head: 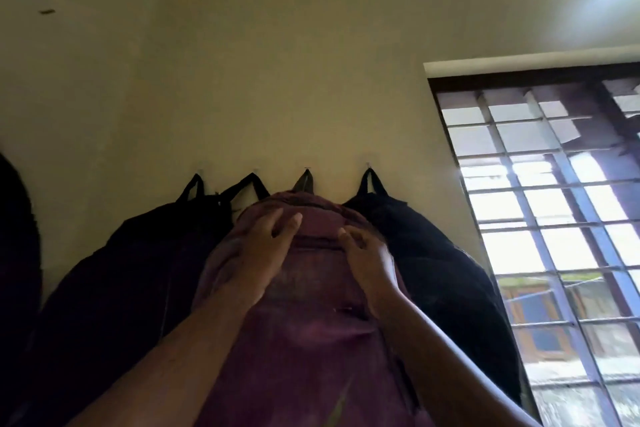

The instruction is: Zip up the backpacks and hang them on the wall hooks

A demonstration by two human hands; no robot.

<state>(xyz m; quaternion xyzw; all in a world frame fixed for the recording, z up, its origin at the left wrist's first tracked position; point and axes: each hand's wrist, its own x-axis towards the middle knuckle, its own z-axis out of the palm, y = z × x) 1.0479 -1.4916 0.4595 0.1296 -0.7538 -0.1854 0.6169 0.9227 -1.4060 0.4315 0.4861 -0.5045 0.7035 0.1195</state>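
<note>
Left hand (258, 253) and right hand (369, 260) spread flat, fingers wide, pressing upper front of maroon backpack (311, 340). It hangs on the wall between two black backpacks (114, 288), top loop (304, 181) on hook (306, 168). Soft fabric, looks bulky; best lifted by loop.

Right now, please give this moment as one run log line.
maroon backpack: loop on hook | left hand: flat on it | right hand: flat on it | black backpacks: hung beside
</note>
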